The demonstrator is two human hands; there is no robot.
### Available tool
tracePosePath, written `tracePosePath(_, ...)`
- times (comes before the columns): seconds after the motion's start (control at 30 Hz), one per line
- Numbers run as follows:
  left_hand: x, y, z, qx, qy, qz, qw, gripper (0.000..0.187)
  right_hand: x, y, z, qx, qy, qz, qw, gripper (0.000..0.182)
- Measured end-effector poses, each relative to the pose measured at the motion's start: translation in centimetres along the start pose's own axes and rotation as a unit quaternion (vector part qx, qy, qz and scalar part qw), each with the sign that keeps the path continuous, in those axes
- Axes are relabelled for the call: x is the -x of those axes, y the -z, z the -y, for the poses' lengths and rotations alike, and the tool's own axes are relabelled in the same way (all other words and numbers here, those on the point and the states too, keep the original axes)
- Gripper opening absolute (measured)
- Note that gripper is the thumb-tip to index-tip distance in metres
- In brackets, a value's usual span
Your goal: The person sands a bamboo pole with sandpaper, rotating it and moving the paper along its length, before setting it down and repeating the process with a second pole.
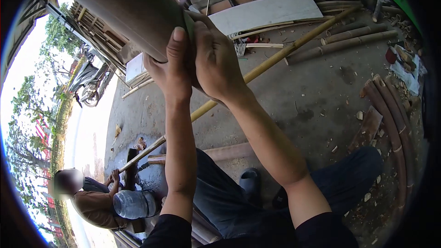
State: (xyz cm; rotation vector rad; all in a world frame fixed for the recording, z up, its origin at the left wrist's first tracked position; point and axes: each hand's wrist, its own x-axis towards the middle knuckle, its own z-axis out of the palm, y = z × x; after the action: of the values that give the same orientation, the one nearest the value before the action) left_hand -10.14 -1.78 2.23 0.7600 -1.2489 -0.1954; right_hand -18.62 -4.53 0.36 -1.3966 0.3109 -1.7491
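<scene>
- Thick brown pole (pixel 121 11): up-left of both hands, long axis upper left to lower right.
- Left hand (pixel 169 71): clasping underside, thumb lengthwise; other fingertips hidden.
- Right hand (pixel 216 59): fingers curled against far side.

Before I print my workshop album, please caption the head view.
Left hand and right hand hold a brown pole; a co-worker grips a yellow pole.

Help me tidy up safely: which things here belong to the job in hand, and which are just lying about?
Likely in the job:
thick dark pole, between the left hand and right hand

Apparently lying about:
bamboo lengths
curved brown strips
white panel
</scene>
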Motion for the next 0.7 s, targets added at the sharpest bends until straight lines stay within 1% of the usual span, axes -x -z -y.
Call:
tracePosePath(0.03, -0.2, 0.0, 0.4, -0.031, 0.004, -0.01, 0.999, 0.061, 0.4, 0.5, -1.7, 0.022, 0.031, -0.008, 0.999, 0.046)
tracePosePath(0.07, -0.5, -0.5, 0.3, -0.057, 0.001, -0.031, 0.998, 0.064, 1.8, 1.4, -3.8, 0.052, 0.032, -0.015, 0.998, 0.046)
tracePosePath(0.1, -0.9, -0.1, 0.9, -0.075, 0.029, -0.033, 0.996, 0.065, 3.8, 2.7, -5.9, 0.086, 0.031, -0.024, 0.996, 0.047)
tracePosePath(0.13, -1.4, 0.3, 1.5, -0.077, 0.017, -0.04, 0.996, 0.065, 6.1, 4.1, -7.9, 0.091, 0.005, -0.012, 0.996, 0.048)
tracePosePath(0.2, -2.0, 1.0, 2.7, -0.088, 0.034, -0.036, 0.995, 0.065, 11.1, 6.8, -12.2, 0.149, -0.041, 0.007, 0.988, 0.054)
tracePosePath(0.23, -2.2, 1.4, 3.2, -0.088, 0.05, -0.033, 0.994, 0.065, 12.7, 8.0, -12.6, 0.148, -0.033, 0.012, 0.988, 0.054)
tracePosePath(0.3, -2.1, 0.9, 2.3, -0.075, 0.032, -0.032, 0.996, 0.066, 14.0, 9.4, -12.8, 0.233, 0.002, 0.076, 0.969, 0.065)
tracePosePath(0.33, -1.9, 0.7, 1.8, -0.067, 0.025, -0.027, 0.997, 0.066, 13.7, 9.7, -13.1, 0.232, 0.007, 0.078, 0.97, 0.065)
tracePosePath(0.4, -1.6, 0.8, 1.0, -0.063, 0.02, -0.024, 0.998, 0.067, 13.6, 9.8, -12.5, 0.217, 0.01, 0.109, 0.97, 0.077)
tracePosePath(0.43, -1.4, 0.8, 0.9, -0.064, 0.022, -0.023, 0.997, 0.067, 13.5, 9.7, -12.5, 0.22, 0.005, 0.108, 0.969, 0.077)
tracePosePath(0.5, -0.8, 1.0, 1.1, -0.059, 0.047, -0.017, 0.997, 0.067, 12.0, 8.7, -11.7, 0.189, 0.035, 0.099, 0.976, 0.067)
tracePosePath(0.53, -0.6, 0.8, 0.8, -0.059, 0.054, -0.023, 0.997, 0.066, 10.5, 7.4, -10.2, 0.207, 0.086, 0.083, 0.971, 0.061)
tracePosePath(0.57, -0.4, 0.4, 0.3, -0.054, 0.038, -0.019, 0.998, 0.063, 8.3, 5.5, -7.7, 0.226, 0.134, 0.064, 0.963, 0.056)
tracePosePath(0.6, -0.3, 0.2, 0.0, -0.051, 0.026, -0.012, 0.998, 0.061, 6.2, 4.1, -4.9, 0.22, 0.158, 0.041, 0.962, 0.049)
tracePosePath(0.63, -0.7, 0.6, 0.2, -0.034, 0.026, 0.016, 0.999, 0.06, 4.0, 3.5, -3.9, 0.242, 0.203, 0.045, 0.948, 0.047)
tracePosePath(0.67, -0.8, 1.5, 0.5, -0.019, 0.033, 0.04, 0.999, 0.058, 2.6, 2.5, -1.9, 0.172, 0.122, 0.01, 0.978, 0.054)
tracePosePath(0.7, -0.8, 2.2, 0.3, -0.017, 0.057, 0.054, 0.997, 0.059, 1.5, 2.5, -0.2, 0.112, 0.057, 0.057, 0.99, 0.052)
